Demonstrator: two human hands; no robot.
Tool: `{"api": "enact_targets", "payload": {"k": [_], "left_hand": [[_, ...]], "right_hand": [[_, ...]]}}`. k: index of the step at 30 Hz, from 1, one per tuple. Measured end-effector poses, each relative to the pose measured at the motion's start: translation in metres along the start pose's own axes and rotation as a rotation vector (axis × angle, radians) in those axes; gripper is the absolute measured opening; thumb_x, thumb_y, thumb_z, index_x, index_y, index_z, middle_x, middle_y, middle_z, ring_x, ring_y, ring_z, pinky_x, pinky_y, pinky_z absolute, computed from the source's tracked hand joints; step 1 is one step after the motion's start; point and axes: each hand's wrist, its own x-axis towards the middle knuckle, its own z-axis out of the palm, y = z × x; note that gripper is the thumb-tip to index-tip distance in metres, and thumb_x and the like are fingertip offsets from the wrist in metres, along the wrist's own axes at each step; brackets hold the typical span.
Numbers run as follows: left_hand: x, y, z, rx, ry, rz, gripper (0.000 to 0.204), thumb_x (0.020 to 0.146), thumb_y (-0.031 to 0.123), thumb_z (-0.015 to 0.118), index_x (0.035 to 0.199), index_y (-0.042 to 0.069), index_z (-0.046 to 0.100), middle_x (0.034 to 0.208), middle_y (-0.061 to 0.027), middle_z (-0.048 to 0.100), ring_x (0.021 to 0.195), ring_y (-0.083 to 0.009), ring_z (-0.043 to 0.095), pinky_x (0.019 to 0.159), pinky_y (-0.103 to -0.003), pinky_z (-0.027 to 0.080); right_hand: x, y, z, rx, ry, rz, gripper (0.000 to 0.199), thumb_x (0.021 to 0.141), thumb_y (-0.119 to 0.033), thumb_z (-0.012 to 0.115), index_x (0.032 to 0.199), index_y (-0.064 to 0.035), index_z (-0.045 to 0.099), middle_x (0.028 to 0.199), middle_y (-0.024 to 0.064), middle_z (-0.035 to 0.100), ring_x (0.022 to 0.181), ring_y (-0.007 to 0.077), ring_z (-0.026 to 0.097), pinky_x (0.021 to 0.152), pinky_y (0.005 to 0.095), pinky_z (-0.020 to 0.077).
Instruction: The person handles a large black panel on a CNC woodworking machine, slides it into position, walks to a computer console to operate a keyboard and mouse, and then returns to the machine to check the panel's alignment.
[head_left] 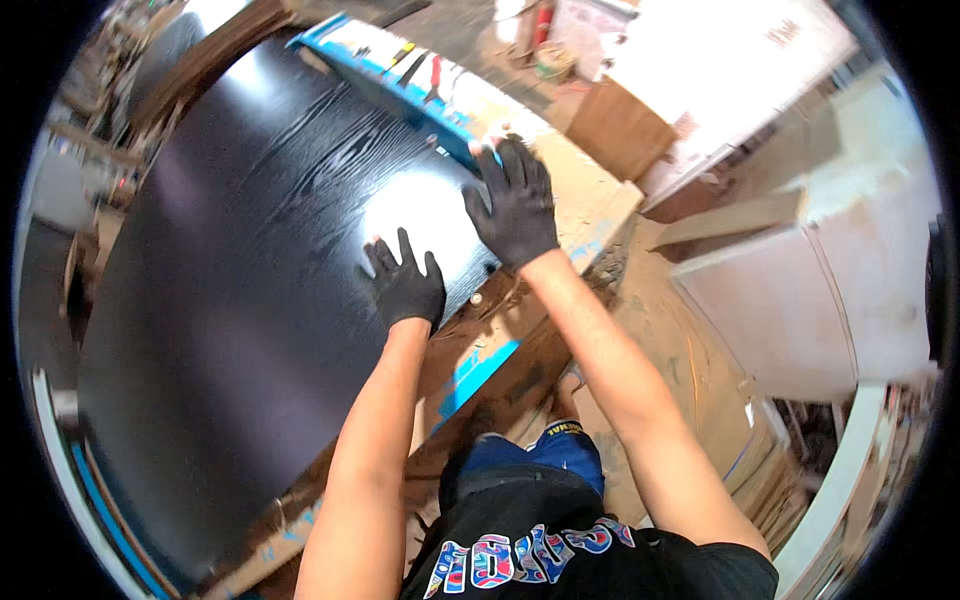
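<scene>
A large black panel with a wood-grain surface lies across a workbench. My left hand, in a black glove with bare fingertips, rests on the panel beside a bright reflection, its fingers spread. Farther right, my right hand, gloved the same way, has its fingers stretched out over a blue-edged strip along the panel's right side. Its palm hides part of that strip. Neither hand grips anything visible. A small round pale piece sits near the panel's front edge, between my hands.
Several hand tools, one with a red handle, lie on the bench beyond my right hand. Blue paint marks the bench's near edge. Brown board and large pale panels stand to the right. Curved brown pieces are at the far left.
</scene>
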Motion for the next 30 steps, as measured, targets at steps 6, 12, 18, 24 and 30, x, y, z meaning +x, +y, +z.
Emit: {"api": "enact_targets", "payload": {"k": [6, 12, 18, 24, 30], "left_hand": [[0.019, 0.013, -0.001, 0.059, 0.123, 0.073, 0.053, 0.093, 0.035, 0.043, 0.141, 0.012, 0.043, 0.150, -0.0221, 0.032, 0.140, -0.0365, 0.028, 0.114, -0.053, 0.018], [0.015, 0.006, 0.002, 0.040, 0.144, 0.065, 0.050, 0.088, 0.026, 0.052, 0.136, 0.010, 0.049, 0.145, -0.0225, 0.039, 0.136, -0.0383, 0.034, 0.114, -0.049, 0.022], [0.026, 0.021, 0.000, 0.006, 0.162, 0.052, 0.048, 0.088, 0.022, 0.051, 0.135, 0.010, 0.050, 0.146, -0.0188, 0.040, 0.136, -0.0360, 0.035, 0.113, -0.047, 0.024], [0.035, 0.011, 0.000, -0.044, 0.211, 0.094, 0.045, 0.088, 0.011, 0.048, 0.132, 0.005, 0.052, 0.141, -0.0204, 0.046, 0.132, -0.0375, 0.040, 0.112, -0.047, 0.028], [0.036, -0.002, -0.009, 0.138, 0.074, -0.047, 0.053, 0.090, 0.017, 0.042, 0.143, 0.012, 0.041, 0.152, -0.0118, 0.033, 0.141, -0.0309, 0.029, 0.115, -0.047, 0.021]], "right_hand": [[-0.024, 0.049, 0.094, -0.095, -0.276, 0.045, 0.064, 0.093, -0.053, 0.045, 0.141, -0.0118, 0.040, 0.148, 0.0172, 0.032, 0.142, 0.0374, 0.020, 0.111, 0.0621, 0.0131], [-0.018, 0.049, 0.086, 0.166, -0.475, -0.106, 0.058, 0.092, -0.050, 0.046, 0.136, -0.0124, 0.045, 0.144, 0.0152, 0.036, 0.139, 0.0316, 0.025, 0.113, 0.0574, 0.0129], [-0.012, 0.072, 0.086, 0.307, -0.542, -0.175, 0.052, 0.088, -0.044, 0.053, 0.130, -0.0122, 0.051, 0.140, 0.0148, 0.038, 0.138, 0.0311, 0.027, 0.114, 0.0539, 0.0153], [-0.015, 0.079, 0.098, 0.692, -0.420, -0.331, 0.042, 0.079, -0.024, 0.055, 0.116, -0.0047, 0.058, 0.131, 0.0218, 0.050, 0.128, 0.0366, 0.043, 0.109, 0.0527, 0.0289], [-0.019, 0.069, 0.091, 0.681, -0.585, -0.407, 0.056, 0.084, -0.029, 0.055, 0.134, -0.0045, 0.050, 0.148, 0.0215, 0.035, 0.139, 0.0365, 0.029, 0.115, 0.0550, 0.0178]]}}
